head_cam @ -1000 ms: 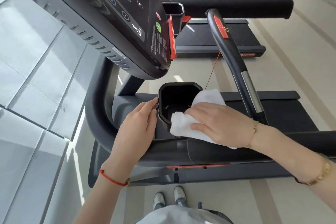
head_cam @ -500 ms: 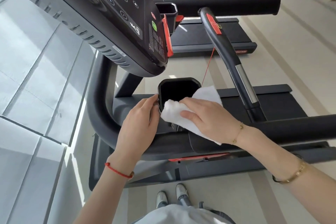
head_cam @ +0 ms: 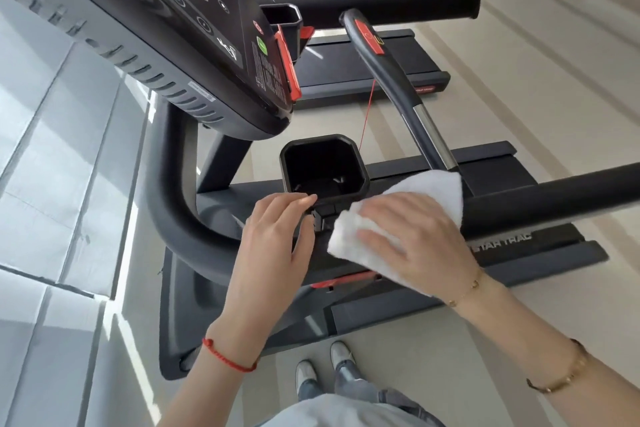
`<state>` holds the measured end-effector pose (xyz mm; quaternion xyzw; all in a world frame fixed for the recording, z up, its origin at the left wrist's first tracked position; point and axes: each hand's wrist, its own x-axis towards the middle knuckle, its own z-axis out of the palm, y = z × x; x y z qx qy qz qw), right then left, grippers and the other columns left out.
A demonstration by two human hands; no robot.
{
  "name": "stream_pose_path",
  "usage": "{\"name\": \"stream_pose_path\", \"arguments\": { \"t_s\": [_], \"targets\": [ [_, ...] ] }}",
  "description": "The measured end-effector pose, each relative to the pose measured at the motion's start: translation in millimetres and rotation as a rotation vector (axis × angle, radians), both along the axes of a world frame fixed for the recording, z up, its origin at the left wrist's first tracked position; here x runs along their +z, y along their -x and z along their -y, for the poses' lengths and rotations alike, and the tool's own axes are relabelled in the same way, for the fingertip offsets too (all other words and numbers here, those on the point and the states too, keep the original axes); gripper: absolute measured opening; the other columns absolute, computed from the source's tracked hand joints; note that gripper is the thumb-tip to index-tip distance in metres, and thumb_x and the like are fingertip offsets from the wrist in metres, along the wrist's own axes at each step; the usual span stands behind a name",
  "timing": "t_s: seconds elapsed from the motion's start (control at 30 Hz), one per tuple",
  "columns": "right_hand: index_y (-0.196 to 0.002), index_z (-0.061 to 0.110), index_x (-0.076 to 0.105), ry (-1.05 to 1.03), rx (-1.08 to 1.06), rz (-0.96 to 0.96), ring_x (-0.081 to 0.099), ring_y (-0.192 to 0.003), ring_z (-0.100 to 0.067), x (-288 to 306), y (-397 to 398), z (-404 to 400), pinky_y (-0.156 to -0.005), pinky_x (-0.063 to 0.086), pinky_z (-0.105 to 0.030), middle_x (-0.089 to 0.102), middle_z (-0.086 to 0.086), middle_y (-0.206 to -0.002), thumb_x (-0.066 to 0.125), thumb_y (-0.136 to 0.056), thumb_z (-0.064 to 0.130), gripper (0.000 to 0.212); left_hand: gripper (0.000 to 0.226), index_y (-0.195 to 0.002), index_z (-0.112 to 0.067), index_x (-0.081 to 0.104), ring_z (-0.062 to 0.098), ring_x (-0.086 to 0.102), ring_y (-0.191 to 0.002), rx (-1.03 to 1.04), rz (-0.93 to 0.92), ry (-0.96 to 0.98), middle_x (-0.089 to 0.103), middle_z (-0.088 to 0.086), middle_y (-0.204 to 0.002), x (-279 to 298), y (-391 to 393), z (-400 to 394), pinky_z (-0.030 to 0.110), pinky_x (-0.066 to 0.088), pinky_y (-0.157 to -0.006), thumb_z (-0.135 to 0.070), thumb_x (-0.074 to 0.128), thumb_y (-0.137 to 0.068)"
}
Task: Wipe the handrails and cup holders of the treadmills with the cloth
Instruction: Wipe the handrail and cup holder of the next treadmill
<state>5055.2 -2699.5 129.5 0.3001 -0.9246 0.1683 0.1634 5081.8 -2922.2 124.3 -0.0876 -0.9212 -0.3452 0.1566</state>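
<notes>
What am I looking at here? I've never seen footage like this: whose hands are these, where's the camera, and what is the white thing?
The camera sits on a person's head, looking down at their own hands and shoes. They stand at a treadmill, beneath its control console. The right hand presses a white cloth flat against the handrail, just beside the black cup holder. The left hand holds the cup holder's near rim with its fingertips. A second treadmill stands behind.
</notes>
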Motion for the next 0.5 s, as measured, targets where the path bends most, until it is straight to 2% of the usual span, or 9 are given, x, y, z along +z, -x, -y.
{"name": "stream_pose_path", "arguments": {
  "t_s": [0.07, 0.13, 0.2, 0.3, 0.4, 0.5],
  "targets": [
    [-0.091, 0.016, 0.068, -0.045, -0.187, -0.085, 0.06, -0.088, -0.023, -2.9, 8.2, -20.6, -0.084, 0.042, -0.035, 0.066, 0.003, -0.092, 0.041, -0.099, 0.039, 0.037, 0.038, -0.125, -0.015, 0.064, 0.016, 0.049, -0.124, -0.016, -0.017, 0.013, 0.062, -0.005, -0.124, -1.7, -3.2, -5.5, 0.04, 0.045, -0.103, -0.029, 0.041, -0.099],
    [-0.084, 0.015, 0.068, -0.024, -0.282, -0.132, 0.06, -0.082, -0.024, -5.1, 7.3, -17.9, -0.08, 0.042, -0.036, 0.067, 0.002, -0.084, 0.044, -0.097, 0.037, 0.034, 0.036, -0.124, -0.014, 0.064, 0.018, 0.048, -0.126, -0.014, -0.022, 0.009, 0.062, -0.004, -0.124, -2.5, -6.6, -10.9, 0.042, 0.045, -0.103, -0.027, 0.042, -0.099],
    [-0.089, 0.017, 0.07, 0.007, -0.236, -0.173, 0.061, -0.086, -0.02, -8.0, -1.9, 7.2, -0.083, 0.044, -0.036, 0.069, 0.003, -0.09, 0.051, -0.095, 0.036, 0.028, 0.035, -0.124, -0.014, 0.064, 0.019, 0.049, -0.124, -0.026, -0.027, -0.003, 0.062, -0.004, -0.124, -3.1, -8.9, -17.3, 0.043, 0.045, -0.101, -0.025, 0.043, -0.099],
    [-0.097, 0.017, 0.071, 0.017, -0.102, -0.216, 0.063, -0.093, -0.019, -12.5, -8.4, 26.4, -0.086, 0.046, -0.036, 0.07, 0.004, -0.1, 0.053, -0.095, 0.04, 0.03, 0.034, -0.123, -0.014, 0.064, 0.018, 0.054, -0.117, -0.025, -0.014, -0.005, 0.064, -0.004, -0.122, -2.4, -10.8, -25.3, 0.045, 0.046, -0.098, -0.022, 0.04, -0.099],
    [-0.096, 0.016, 0.072, 0.037, -0.078, -0.254, 0.063, -0.091, -0.019, -14.2, 0.8, 2.8, -0.085, 0.046, -0.035, 0.07, 0.003, -0.1, 0.054, -0.096, 0.041, 0.031, 0.036, -0.125, -0.019, 0.063, 0.016, 0.056, -0.113, -0.022, 0.022, 0.015, 0.064, -0.007, -0.12, -2.1, -10.6, -35.3, 0.044, 0.045, -0.098, -0.026, 0.037, -0.101],
    [-0.088, 0.014, 0.071, 0.069, -0.125, -0.289, 0.062, -0.083, -0.021, -16.7, 11.5, -29.1, -0.082, 0.046, -0.035, 0.07, 0.003, -0.091, 0.057, -0.093, 0.037, 0.027, 0.032, -0.123, -0.017, 0.065, 0.017, 0.059, -0.11, -0.011, 0.019, 0.027, 0.066, -0.005, -0.117, -3.8, -8.9, -53.5, 0.045, 0.049, -0.093, -0.022, 0.043, -0.099]
  ]
}}
